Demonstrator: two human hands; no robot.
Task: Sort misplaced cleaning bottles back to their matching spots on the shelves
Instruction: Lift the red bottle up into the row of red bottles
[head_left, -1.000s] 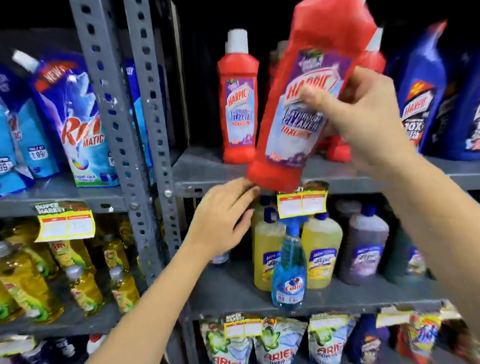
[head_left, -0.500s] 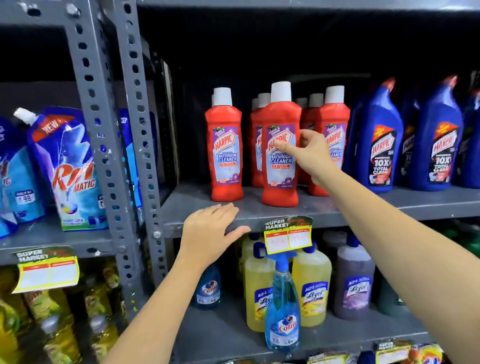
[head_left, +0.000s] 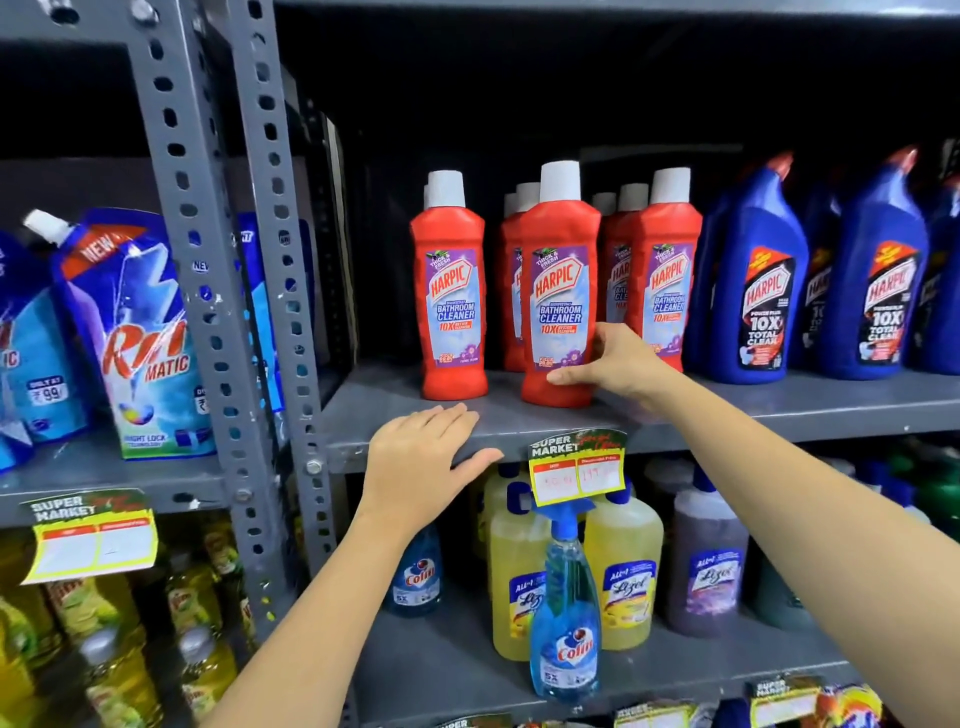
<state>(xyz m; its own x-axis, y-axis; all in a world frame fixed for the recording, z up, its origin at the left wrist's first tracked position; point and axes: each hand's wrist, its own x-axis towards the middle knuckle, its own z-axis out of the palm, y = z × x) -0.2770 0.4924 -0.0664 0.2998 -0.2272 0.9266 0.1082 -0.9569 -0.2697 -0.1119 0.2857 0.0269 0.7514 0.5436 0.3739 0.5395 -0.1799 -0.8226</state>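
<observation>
A red Harpic bathroom cleaner bottle (head_left: 558, 291) with a white cap stands upright at the front of the grey shelf (head_left: 779, 410), among other red Harpic bottles (head_left: 449, 296). My right hand (head_left: 613, 364) wraps around its lower right side, thumb on the label and fingers near the base. My left hand (head_left: 421, 457) lies flat, palm down, on the shelf's front edge, to the left of the price tag (head_left: 576, 467), holding nothing.
Blue Harpic toilet cleaner bottles (head_left: 763, 280) fill the same shelf to the right. Below stand yellow and purple Lizol bottles (head_left: 626, 566) and blue Colin sprays (head_left: 566, 618). A perforated grey upright (head_left: 228, 312) divides off the left bay with Rin Matic pouches (head_left: 135, 343).
The red bottle went from tilted in the air to standing upright on the shelf. My right hand slid from the label down to the bottle's base. My left hand stayed on the shelf edge.
</observation>
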